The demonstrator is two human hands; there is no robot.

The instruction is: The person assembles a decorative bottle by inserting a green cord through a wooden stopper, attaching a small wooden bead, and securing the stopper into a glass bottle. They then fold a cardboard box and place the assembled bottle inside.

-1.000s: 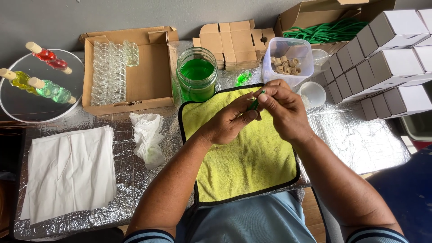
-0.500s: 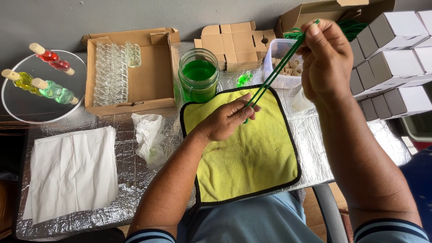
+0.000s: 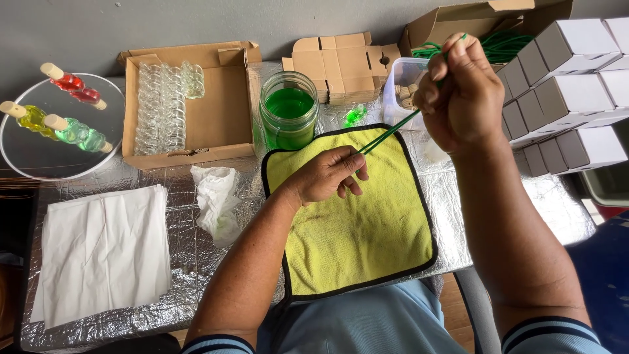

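Observation:
A thin green cord (image 3: 392,131) runs taut between my two hands above a yellow cloth (image 3: 359,223) with a black edge. My left hand (image 3: 327,174) pinches the cord's lower end over the cloth's top part. Higher and further right, my right hand (image 3: 458,92) is closed on the cord's upper part, in front of a clear tub (image 3: 401,78) of small wooden pieces. A glass jar (image 3: 289,118) of green liquid stands just left of the cord.
An open cardboard box (image 3: 226,105) holds several small glass bottles. A round mirror tray (image 3: 46,147) at the left carries three corked bottles of coloured liquid. White boxes (image 3: 570,85) are stacked at the right. Folded white paper (image 3: 105,252) and a crumpled tissue (image 3: 216,200) lie on the foil-covered table.
My right hand rose from the cloth up and to the right, drawing the green cord out straight. My left hand stayed low over the cloth holding the other end.

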